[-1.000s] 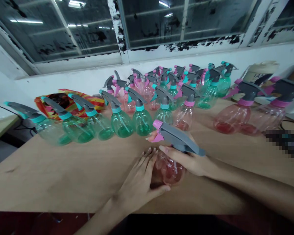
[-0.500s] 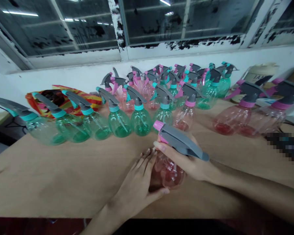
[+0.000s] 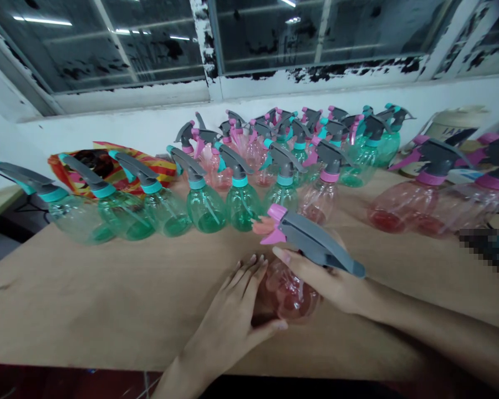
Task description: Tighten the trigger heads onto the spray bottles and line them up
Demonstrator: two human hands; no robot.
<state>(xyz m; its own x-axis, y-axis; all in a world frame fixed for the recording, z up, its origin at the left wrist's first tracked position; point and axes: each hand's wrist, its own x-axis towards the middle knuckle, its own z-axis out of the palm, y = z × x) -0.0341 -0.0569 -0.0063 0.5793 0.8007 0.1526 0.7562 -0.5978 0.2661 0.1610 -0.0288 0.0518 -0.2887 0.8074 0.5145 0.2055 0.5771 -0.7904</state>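
The right hand [image 3: 332,282] grips a tilted clear pink plastic spray bottle [image 3: 289,293] below its grey trigger head [image 3: 316,244], while the open left hand [image 3: 224,327] presses its side, at six o'clock on the light wooden surface [image 3: 108,299].

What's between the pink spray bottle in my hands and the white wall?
The head view shows green spray bottles and pink spray bottles in rows on the wooden table.
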